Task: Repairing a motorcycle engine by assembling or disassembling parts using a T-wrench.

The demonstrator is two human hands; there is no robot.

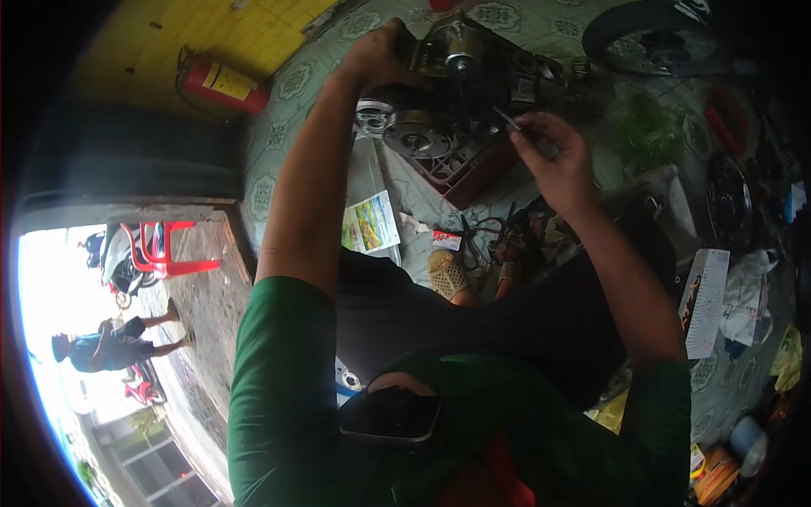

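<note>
Up ahead, the left hand point(376, 55) is wrapped around the upper edge of a grimy metal engine block point(473, 80), fingers curled tight over its dull cast casing. That engine block sits on a dark red plastic crate point(469, 173) on the patterned tile floor point(287, 127), with a round machined disc point(418, 135) of bare grey metal showing at its near side. The right hand point(553, 152) is pinched shut on a thin metal tool point(509, 120), its slim shaft pointing toward the engine's side; which kind of tool it is cannot be told.

Both forearms come out of green sleeves point(279, 380), soft and creased. A flat dark phone point(393, 416) with a glossy face lies against the person's chest, and a woven sandal point(448, 275) shows below the crate.

A red cylindrical fire extinguisher point(224, 84) with a yellowish label lies by the yellow wall at upper left. A colourful printed leaflet point(372, 224) lies flat on the floor left of the crate, and a small red and white packet point(446, 240) lies near the sandal. At right, a long white carton point(705, 300) with a dark and orange picture on one face lies on the floor, and a black rubber tyre point(650, 34) sits at the top edge.
</note>
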